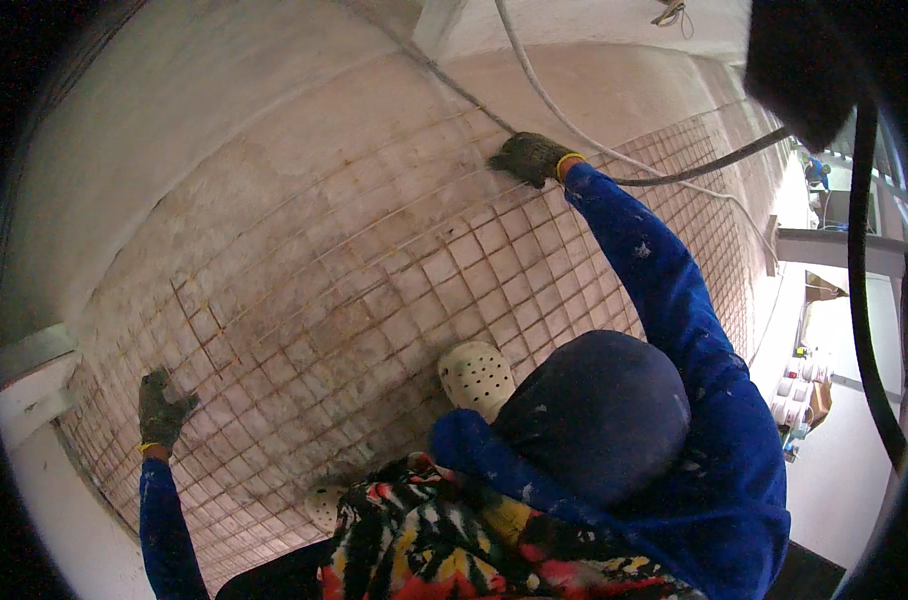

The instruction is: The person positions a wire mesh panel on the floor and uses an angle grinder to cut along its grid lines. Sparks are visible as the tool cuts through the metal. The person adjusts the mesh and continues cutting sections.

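Observation:
A wire mesh (494, 255) of thin rusty bars lies in front of me over a pale, rough surface. My right hand (530, 160), in a dark work glove with a yellow cuff, is closed around a dark hose (694, 174) near the mesh's far edge. The hose shows on both sides of the glove. Off to the left, my left hand (165, 408), gloved the same way, rests over the mesh with its thumb spread from the fingers. It holds nothing that I can see. A few short loose bars (199, 330) lie between my hands.
A paler cable (530, 72) curves past my right hand. My cream clog (476, 378) stands on the mesh below a dark-clothed knee (594, 415). Pale beams (36, 360) stand at the left. White tubs (794, 395) are at the far right, and a distant person (817, 175) in blue appears there.

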Demonstrator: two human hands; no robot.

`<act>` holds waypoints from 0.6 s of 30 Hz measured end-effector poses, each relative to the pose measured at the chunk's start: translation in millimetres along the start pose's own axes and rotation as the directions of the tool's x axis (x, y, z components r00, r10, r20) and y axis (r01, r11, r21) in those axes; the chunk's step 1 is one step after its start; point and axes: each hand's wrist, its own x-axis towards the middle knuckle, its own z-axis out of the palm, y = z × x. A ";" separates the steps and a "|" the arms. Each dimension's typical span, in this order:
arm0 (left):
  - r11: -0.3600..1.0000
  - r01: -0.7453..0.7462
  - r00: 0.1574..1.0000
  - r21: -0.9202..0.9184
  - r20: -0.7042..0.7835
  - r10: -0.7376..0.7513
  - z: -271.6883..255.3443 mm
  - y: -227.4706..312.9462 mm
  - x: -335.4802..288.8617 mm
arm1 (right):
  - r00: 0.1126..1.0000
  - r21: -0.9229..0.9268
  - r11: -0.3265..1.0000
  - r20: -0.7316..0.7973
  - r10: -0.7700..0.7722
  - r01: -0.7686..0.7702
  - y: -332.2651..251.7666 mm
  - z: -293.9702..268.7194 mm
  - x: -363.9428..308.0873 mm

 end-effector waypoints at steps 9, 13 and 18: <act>0.998 -0.006 0.998 -0.065 -0.061 0.001 -18.5 4.8 -7.4 | 0.971 0.073 0.971 -0.047 0.232 -0.229 -8.6 5.2 -5.4; 0.999 0.041 0.999 -0.014 -0.005 -0.041 -6.3 -1.8 3.2 | 0.953 0.038 0.961 -0.122 0.276 -0.273 -3.8 15.8 -4.7; 0.993 0.054 0.999 0.104 0.000 -0.054 5.2 -5.9 8.0 | 0.945 0.077 0.958 -0.160 0.285 -0.276 -6.1 19.6 -9.2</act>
